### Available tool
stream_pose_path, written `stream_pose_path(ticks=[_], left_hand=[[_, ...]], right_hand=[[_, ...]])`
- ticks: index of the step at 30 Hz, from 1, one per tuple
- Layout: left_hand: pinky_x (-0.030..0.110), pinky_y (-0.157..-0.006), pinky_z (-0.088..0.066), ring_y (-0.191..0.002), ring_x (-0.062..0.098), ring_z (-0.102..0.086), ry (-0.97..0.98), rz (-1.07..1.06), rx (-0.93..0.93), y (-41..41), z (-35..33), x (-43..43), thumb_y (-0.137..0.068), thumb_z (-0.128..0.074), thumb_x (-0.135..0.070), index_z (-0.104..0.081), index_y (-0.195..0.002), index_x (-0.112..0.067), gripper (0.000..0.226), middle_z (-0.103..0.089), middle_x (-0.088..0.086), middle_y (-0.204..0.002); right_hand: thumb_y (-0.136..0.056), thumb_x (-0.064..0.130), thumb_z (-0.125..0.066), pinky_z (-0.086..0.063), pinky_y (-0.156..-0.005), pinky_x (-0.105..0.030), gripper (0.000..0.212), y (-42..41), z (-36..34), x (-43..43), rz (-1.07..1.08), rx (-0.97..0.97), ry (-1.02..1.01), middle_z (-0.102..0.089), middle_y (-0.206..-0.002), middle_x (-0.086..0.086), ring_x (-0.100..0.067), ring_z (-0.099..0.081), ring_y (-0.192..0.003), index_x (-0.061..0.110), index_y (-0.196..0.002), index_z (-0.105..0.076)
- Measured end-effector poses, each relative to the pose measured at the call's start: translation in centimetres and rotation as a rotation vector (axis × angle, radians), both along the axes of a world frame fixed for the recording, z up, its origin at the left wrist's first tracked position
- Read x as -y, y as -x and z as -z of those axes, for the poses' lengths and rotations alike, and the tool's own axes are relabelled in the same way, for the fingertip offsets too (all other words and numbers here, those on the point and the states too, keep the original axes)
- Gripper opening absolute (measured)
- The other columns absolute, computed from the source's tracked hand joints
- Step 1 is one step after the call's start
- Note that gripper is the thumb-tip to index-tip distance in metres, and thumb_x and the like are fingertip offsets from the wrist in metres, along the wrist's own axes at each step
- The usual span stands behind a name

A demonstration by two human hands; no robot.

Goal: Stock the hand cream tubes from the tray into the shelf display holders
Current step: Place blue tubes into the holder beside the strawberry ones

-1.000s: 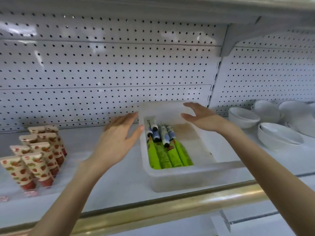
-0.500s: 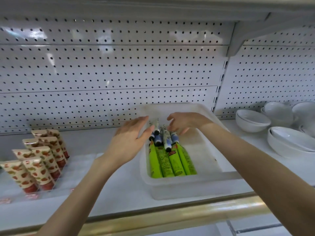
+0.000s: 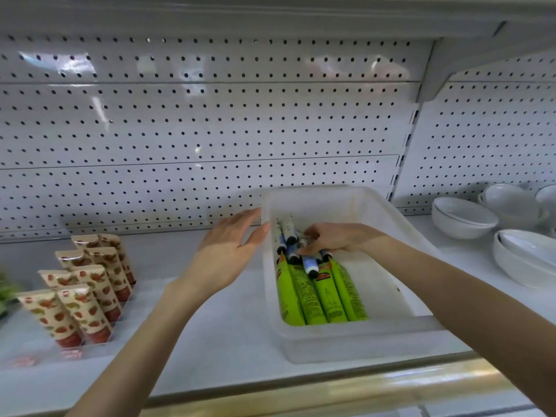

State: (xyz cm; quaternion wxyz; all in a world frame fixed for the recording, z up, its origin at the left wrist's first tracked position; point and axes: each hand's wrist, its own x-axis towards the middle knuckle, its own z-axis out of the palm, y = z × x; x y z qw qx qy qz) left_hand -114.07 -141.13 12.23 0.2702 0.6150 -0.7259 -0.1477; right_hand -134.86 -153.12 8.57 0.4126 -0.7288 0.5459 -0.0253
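Well to the left of both hands, strawberry-print tubes (image 3: 81, 290) stood cap-down in two rows inside a clear display holder (image 3: 90, 346) on the white shelf (image 3: 210, 341).

The left hand (image 3: 224, 254) hovered between that holder and the tray, open, its fingers straight and close together and its palm turned toward the tray's left wall. Its fingertips reached the tray's far left corner; whether they touched the rim could not be told. Its forearm rose from the lower left, crossing the brass-coloured rail (image 3: 331, 389) along the shelf's front edge.

Just right of that hand sat the translucent white tray (image 3: 355, 341). Green tubes (image 3: 319, 299) lay side by side lengthwise in its left half, filling the near end. Blue-and-white tubes (image 3: 290, 236) with dark caps lay heaped at the far end, overlapping the green ones. The tray's right half held no tubes.

The right hand (image 3: 334, 237) was down inside the tray, palm down on the heap, fingers curled over the blue-and-white tubes and thumb tucked against them; it seemed to grip at least one, though the fingertips were hidden. Its forearm crossed the tray's right rim.

Well beyond the right hand, stacked white bowls (image 3: 463, 216) rested on the shelf. A white pegboard (image 3: 210, 130) backed everything.
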Motion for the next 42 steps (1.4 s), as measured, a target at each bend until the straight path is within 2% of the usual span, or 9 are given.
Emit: stream_pose_path(ticks=[6,10,15,20,24,27,31,36,42], left_hand=[[0.022,-0.107,-0.015,-0.138,0.008,-0.020,-0.010,0.008,-0.044,-0.1,-0.2,0.7,-0.096,-0.031,-0.047,-0.030,-0.142,-0.033,0.049,-0.029,-0.012,-0.150],[0.019,-0.104,-0.017,-0.137,0.007,-0.022,-0.007,0.023,-0.088,0.0,0.1,1.2,-0.096,-0.034,-0.046,-0.032,-0.142,-0.032,0.048,-0.032,-0.013,-0.148],[0.024,-0.107,-0.026,-0.132,0.006,-0.033,0.035,0.057,-0.221,0.6,0.0,2.1,-0.094,-0.042,-0.044,-0.041,-0.137,-0.031,0.044,-0.040,-0.013,-0.143],[0.016,-0.096,-0.033,-0.123,0.006,-0.047,0.059,0.131,-0.355,2.3,-0.9,2.9,-0.092,-0.052,-0.032,-0.053,-0.129,-0.019,0.039,-0.053,-0.007,-0.131],[0.011,-0.083,-0.045,-0.092,0.004,-0.064,0.045,0.212,-0.438,3.2,-1.3,3.6,-0.086,-0.063,-0.019,-0.068,-0.101,-0.013,0.017,-0.070,0.000,-0.102],[0.019,-0.079,-0.050,-0.079,0.005,-0.064,0.044,0.203,-0.496,3.5,-1.3,3.9,-0.082,-0.068,-0.018,-0.068,-0.090,-0.016,0.009,-0.071,0.000,-0.090],[0.016,-0.075,-0.050,-0.075,0.002,-0.064,0.045,0.197,-0.496,3.7,-1.2,3.9,-0.080,-0.070,-0.021,-0.067,-0.087,-0.019,0.008,-0.070,-0.004,-0.085],[0.034,-0.084,-0.053,-0.082,0.012,-0.066,0.009,0.213,-0.513,3.6,-0.9,4.0,-0.079,-0.071,-0.024,-0.065,-0.088,-0.023,0.011,-0.071,0.000,-0.089],[0.039,-0.084,-0.055,-0.082,0.014,-0.068,-0.037,0.230,-0.615,3.3,-0.8,3.7,-0.080,-0.069,-0.022,-0.064,-0.089,-0.027,0.011,-0.071,0.001,-0.091]], right_hand=[[-0.072,0.031,-0.080,-0.048,-0.072,-0.032,0.062,0.3,-1.1,-0.4,0.128,0.051,0.036,-0.060,-0.101,-0.012,-0.022,-0.058,-0.077,0.012,-0.115,-0.040],[-0.085,0.017,-0.068,-0.056,-0.080,-0.035,0.044,0.5,-2.7,-0.9,0.122,0.191,0.078,-0.060,-0.110,-0.014,-0.030,-0.066,-0.094,0.004,-0.122,-0.047],[-0.094,0.015,-0.055,-0.056,-0.080,-0.029,0.015,0.9,-5.2,-1.9,0.164,0.378,0.250,-0.054,-0.094,-0.010,-0.018,-0.059,-0.085,0.003,-0.104,-0.055],[-0.094,0.011,-0.053,-0.057,-0.080,-0.028,0.013,0.6,-7.0,-2.9,0.106,0.649,0.304,-0.059,-0.095,-0.006,-0.015,-0.059,-0.090,0.003,-0.103,-0.056],[-0.089,0.007,-0.059,-0.057,-0.074,-0.027,0.004,0.0,-7.7,-3.6,0.095,0.849,0.298,-0.060,-0.087,-0.004,-0.011,-0.061,-0.079,0.009,-0.091,-0.056],[-0.087,0.006,-0.060,-0.056,-0.070,-0.027,0.007,-0.1,-8.0,-3.8,0.099,0.934,0.307,-0.061,-0.084,-0.001,-0.010,-0.062,-0.077,0.011,-0.084,-0.057],[-0.087,0.005,-0.060,-0.055,-0.068,-0.027,0.010,-0.2,-8.1,-3.9,0.088,0.983,0.308,-0.062,-0.080,0.001,-0.009,-0.061,-0.076,0.013,-0.081,-0.057],[-0.085,0.007,-0.062,-0.056,-0.071,-0.027,0.009,-0.3,-8.1,-4.0,0.076,0.966,0.302,-0.062,-0.083,-0.001,-0.011,-0.060,-0.076,0.014,-0.081,-0.058],[-0.087,0.037,-0.053,-0.056,-0.080,-0.031,0.028,0.5,-7.7,-3.0,0.171,1.017,0.109,-0.065,-0.096,0.001,-0.015,-0.064,-0.092,0.012,-0.093,-0.062]])
